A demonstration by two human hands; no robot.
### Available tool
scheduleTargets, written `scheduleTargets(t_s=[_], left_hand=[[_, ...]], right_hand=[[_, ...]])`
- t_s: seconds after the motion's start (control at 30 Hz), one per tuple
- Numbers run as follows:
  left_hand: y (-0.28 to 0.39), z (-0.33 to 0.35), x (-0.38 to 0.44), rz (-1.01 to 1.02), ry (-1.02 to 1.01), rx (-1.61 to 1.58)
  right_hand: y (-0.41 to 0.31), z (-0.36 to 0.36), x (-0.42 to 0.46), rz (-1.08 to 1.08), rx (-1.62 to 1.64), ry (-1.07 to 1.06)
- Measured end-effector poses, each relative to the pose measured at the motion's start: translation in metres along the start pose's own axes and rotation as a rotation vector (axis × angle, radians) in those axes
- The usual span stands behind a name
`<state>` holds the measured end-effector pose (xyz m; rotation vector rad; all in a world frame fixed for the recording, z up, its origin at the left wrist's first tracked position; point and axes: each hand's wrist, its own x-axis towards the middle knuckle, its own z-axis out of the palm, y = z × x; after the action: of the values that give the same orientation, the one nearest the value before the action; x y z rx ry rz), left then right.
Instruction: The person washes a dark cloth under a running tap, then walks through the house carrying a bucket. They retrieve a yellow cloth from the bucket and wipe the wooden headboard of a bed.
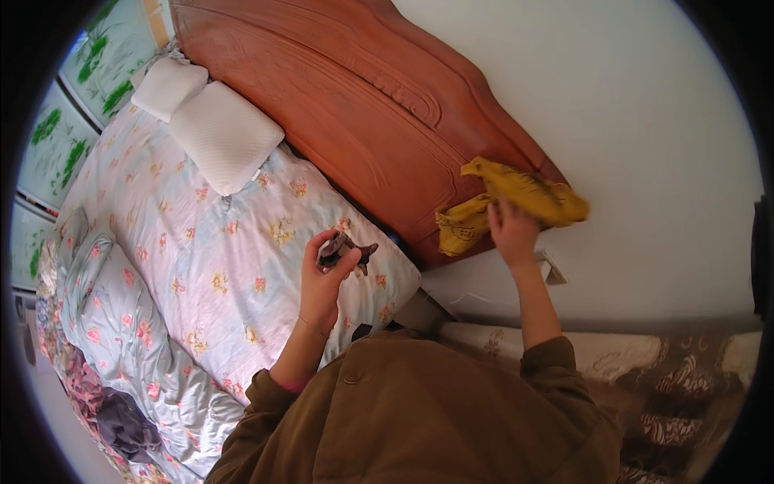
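A yellow cloth [526,190] with dark markings is gripped in my right hand [514,233], against the lower right end of the carved wooden headboard [375,121]. Part of the cloth hangs to the left of my fingers and its right end is slightly blurred. My left hand [323,284] holds a small dark brown object [366,251], with thumb and fingers curled round it, above the near corner of the bed; its exact kind cannot be told.
Two white pillows [227,136] lie on the floral bed sheet [242,242]. A crumpled floral quilt [133,314] and a dark cloth [126,423] are at the left. A wall socket [551,267] is beside my right wrist. Brown patterned fabric [653,387] lies at the lower right.
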<state>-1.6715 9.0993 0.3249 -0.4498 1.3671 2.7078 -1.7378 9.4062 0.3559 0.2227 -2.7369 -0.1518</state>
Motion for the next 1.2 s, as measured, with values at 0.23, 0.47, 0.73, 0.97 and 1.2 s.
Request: scheduleTargets(t_s=[0.23,0.47,0.73,0.97,1.2], left_hand=[[0.014,-0.017,0.001,0.061,0.15,-0.026],[0.026,-0.023,0.002,0.135,0.255,-0.055],[0.041,-0.039,-0.017,0.212,0.418,-0.007],[0.038,-0.035,-0.013,0.168,0.279,0.048],[0.017,-0.015,-0.002,0.071,0.12,-0.056]], right_hand=[[-0.009,0.088,0.038,0.079,1.137,-0.08],[-0.103,0.12,0.139,-0.208,0.679,0.12],[-0.184,0.114,0.244,-0.517,0.012,-0.236],[-0.153,0.114,0.183,0.065,1.007,0.012],[-0.003,0.112,0.018,-0.069,0.494,-0.208]])
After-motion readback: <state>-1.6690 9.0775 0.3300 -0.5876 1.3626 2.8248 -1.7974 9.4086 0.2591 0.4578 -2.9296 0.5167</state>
